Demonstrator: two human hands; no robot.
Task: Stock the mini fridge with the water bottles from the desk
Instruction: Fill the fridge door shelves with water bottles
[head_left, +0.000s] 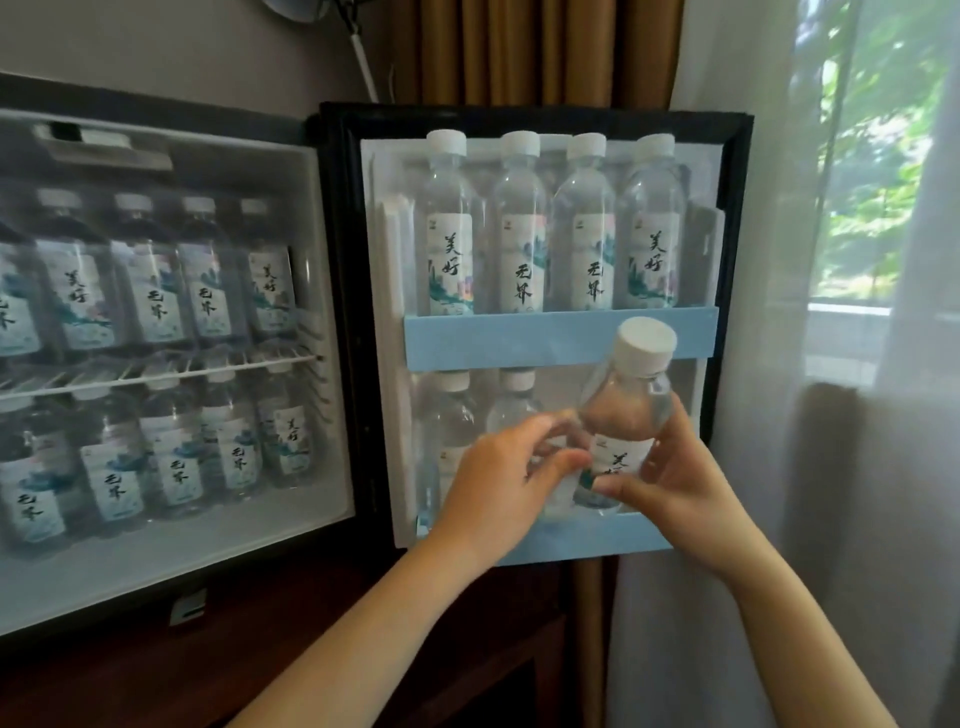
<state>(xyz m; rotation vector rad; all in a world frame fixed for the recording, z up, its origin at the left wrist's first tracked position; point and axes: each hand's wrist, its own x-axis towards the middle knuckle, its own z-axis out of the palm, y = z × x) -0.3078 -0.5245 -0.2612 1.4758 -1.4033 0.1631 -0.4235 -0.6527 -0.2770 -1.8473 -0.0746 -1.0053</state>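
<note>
The mini fridge (332, 322) stands open, its door (727, 218) swung out to the right. A clear water bottle (631, 395) with a white cap and a printed label tilts in front of the lower door shelf (587, 540). My right hand (675, 478) grips it round the label. My left hand (511, 475) pinches the bottle's lower left side with thumb and fingers. Two bottles (452, 415) stand in the lower door shelf, left of the held one. Several bottles (550, 228) fill the upper door shelf. Both inner shelves hold rows of bottles (156, 291).
The fridge sits in a dark wooden cabinet (260, 665). A brown curtain (519, 52) hangs behind the door. A sheer white curtain (831, 467) and a window (883, 156) lie to the right. A wire shelf (156, 376) divides the fridge interior.
</note>
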